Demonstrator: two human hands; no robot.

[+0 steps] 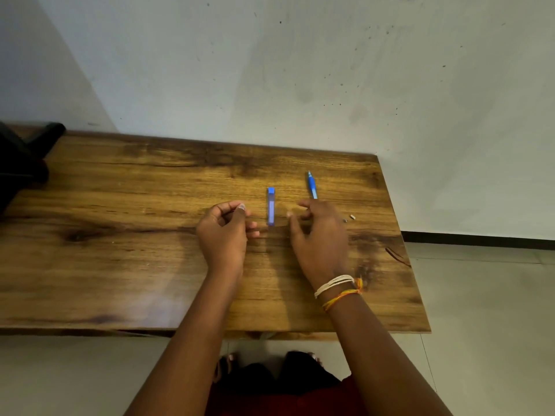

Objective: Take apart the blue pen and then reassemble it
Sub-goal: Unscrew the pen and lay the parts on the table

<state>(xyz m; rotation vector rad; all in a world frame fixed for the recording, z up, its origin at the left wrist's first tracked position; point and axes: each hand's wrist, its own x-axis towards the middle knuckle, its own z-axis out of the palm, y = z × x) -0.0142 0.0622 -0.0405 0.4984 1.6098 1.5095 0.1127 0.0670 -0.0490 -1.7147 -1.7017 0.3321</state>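
**Pen parts on the wooden bench**

A brown wooden bench stands by a pale, spotty wall, with grey floor at the right of the frame. The blue pen lies just above your right hand. A clear tube with a blue cap lies between your hands. Two tiny bits sit to the right, so the pen looks partly taken apart. Putting it together is still left. Your left hand is curled, thumb on fingers; I cannot tell if it holds anything. Your right hand is loosely open and holds nothing.
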